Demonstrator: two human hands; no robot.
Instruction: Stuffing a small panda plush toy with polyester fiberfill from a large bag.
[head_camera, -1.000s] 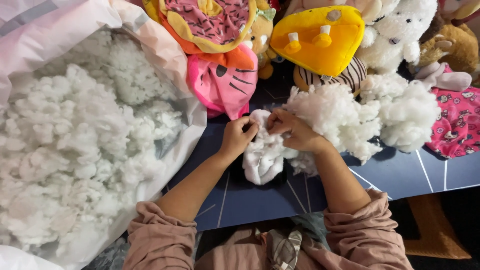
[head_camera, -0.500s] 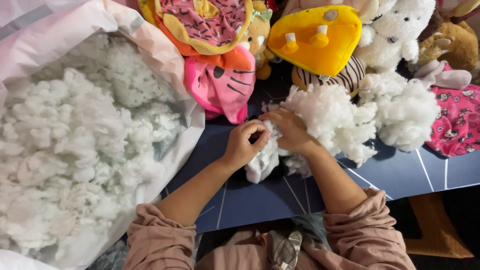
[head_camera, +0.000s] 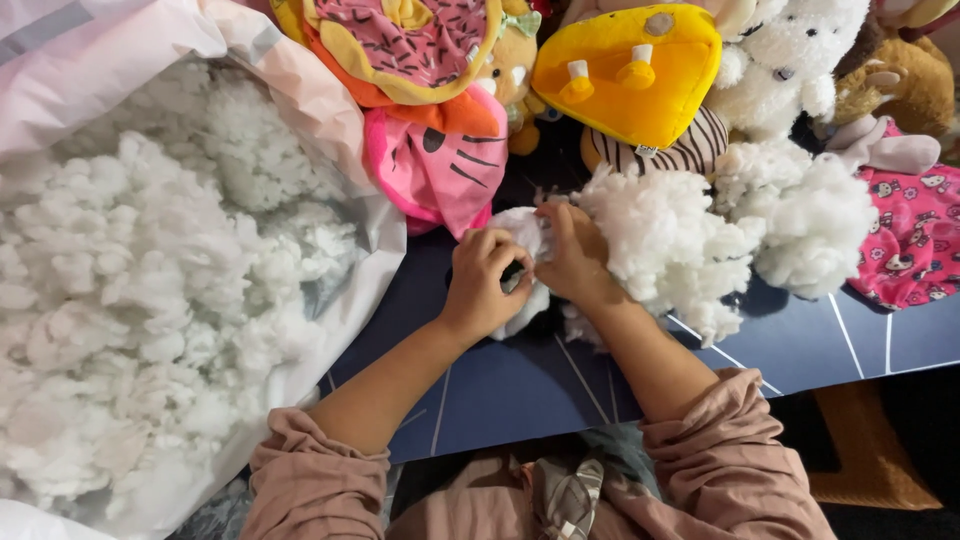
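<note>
Both hands grip one small white plush toy skin (head_camera: 520, 235) on the dark blue table (head_camera: 800, 350): left hand (head_camera: 485, 285) closed around it, right hand (head_camera: 570, 250) pinching beside the loose stuffing pile (head_camera: 670, 240). Best fed in small tufts, opening held steady.

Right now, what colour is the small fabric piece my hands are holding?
White, seen in the head view: the small fabric piece is gripped by the left hand and right hand.

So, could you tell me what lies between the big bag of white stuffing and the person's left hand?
In the head view, only a bare stretch of the dark blue table separates the bag of stuffing from the left hand, which holds a small white plush piece.
</note>
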